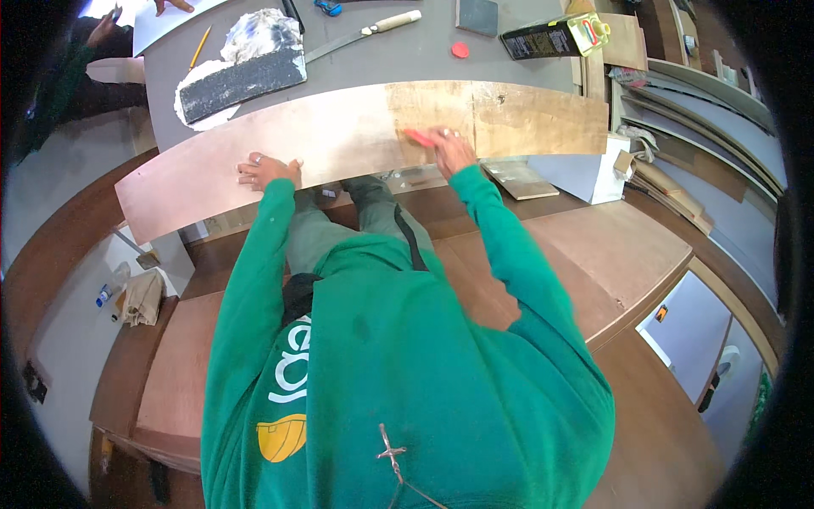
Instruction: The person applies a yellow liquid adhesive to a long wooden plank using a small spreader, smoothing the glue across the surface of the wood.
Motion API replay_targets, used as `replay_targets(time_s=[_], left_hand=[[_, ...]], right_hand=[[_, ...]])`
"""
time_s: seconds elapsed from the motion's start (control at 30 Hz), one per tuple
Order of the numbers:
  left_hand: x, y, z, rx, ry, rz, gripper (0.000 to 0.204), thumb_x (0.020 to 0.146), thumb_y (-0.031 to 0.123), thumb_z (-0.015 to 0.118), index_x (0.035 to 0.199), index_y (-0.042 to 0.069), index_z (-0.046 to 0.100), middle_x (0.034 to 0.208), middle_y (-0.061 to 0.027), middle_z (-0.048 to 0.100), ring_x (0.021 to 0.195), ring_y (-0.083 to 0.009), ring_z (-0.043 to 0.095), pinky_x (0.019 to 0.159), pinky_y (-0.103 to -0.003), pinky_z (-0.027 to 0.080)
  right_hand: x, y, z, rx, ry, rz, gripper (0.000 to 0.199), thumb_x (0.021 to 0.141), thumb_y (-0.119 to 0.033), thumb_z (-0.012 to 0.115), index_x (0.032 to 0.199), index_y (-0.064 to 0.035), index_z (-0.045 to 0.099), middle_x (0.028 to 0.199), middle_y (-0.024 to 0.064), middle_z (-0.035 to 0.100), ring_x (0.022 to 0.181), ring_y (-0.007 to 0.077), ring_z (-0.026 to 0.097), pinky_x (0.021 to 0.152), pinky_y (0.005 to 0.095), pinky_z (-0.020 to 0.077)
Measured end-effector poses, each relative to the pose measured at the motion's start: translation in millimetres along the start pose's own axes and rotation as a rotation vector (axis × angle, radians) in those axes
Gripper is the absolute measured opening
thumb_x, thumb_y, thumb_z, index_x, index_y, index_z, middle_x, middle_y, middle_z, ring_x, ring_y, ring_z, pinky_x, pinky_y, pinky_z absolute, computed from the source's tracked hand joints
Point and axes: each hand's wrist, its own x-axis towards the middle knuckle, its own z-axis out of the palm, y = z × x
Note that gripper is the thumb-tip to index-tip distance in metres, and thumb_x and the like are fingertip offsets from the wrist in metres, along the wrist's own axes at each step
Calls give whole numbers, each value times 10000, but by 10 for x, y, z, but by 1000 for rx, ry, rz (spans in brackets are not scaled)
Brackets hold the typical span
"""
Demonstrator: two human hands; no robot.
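A long, thin wooden panel (339, 127) lies across the near side of the grey table, its left part pale and matte. Toward the right its surface turns yellower and shiny, as if wet. My right hand (452, 151) is closed around a small red plastic spreader (420, 137), which touches the panel right of its middle. Fingers apart, my left hand (268, 171) rests on the panel's near edge, left of the middle, and holds nothing.
On the grey table (365, 72) lie a black sanding block (246, 87), a white crumpled cloth (263, 36), a wood-handled knife (373, 32), a pencil (201, 47), a red cap (460, 50) and a tipped can (555, 36). Another person's hand (174, 6) shows at far left.
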Motion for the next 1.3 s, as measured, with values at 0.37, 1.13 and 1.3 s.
replay_targets(time_s=[0.37,1.13,1.3], left_hand=[[127,-162,194,89,169,82,1050,551,434,877,1313,19,285,1391,-293,197,1297,-587,175,981,-620,380],[172,-413,-83,91,-75,268,974,665,421,791,1389,7,290,1439,-333,144,1282,-599,195,1038,-605,295],[486,-838,-382,49,-265,550,746,718,353,744,1314,14,451,1414,-258,284,1275,-499,295,1039,-532,325]], right_hand=[[314,-362,280,13,176,-23,432,804,-84,538,1199,-250,600,1127,41,602,1001,287,576,846,448,457],[1082,-1384,465,170,207,606,396,850,-126,514,1218,-255,581,1160,109,555,1053,338,548,877,473,465],[916,-1262,621,31,286,776,375,859,-144,512,1213,-237,594,1149,145,555,1035,352,546,885,465,468]])
